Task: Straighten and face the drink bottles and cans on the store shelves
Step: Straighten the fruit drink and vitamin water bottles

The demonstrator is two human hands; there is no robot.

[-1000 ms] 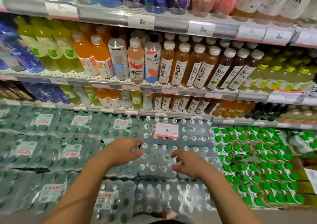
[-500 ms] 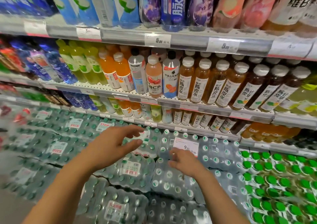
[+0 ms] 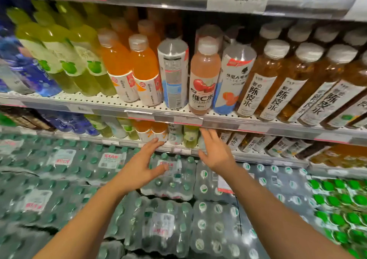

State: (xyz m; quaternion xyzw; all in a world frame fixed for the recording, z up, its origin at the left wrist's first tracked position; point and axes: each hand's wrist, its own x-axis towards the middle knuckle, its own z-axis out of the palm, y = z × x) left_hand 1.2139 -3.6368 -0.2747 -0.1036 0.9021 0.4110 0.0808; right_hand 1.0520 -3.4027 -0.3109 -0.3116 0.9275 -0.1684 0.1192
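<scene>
Bright, even store light falls on my view; motion blur smears the water packs (image 3: 59,179), glare streaks the shelf rail (image 3: 297,2), edges bow outward.

Two bare forearms enter the head view, one from about 7 o'clock and the other from about 5 o'clock. No sleeve covers either as far as the frame's edge shows. The left hand (image 3: 139,165) and the right hand (image 3: 215,151) are ungloved, with nothing worn at the wrists and nothing on the fingers (image 3: 156,142) that can be made out. Motion blur softens the nails and knuckles.
</scene>
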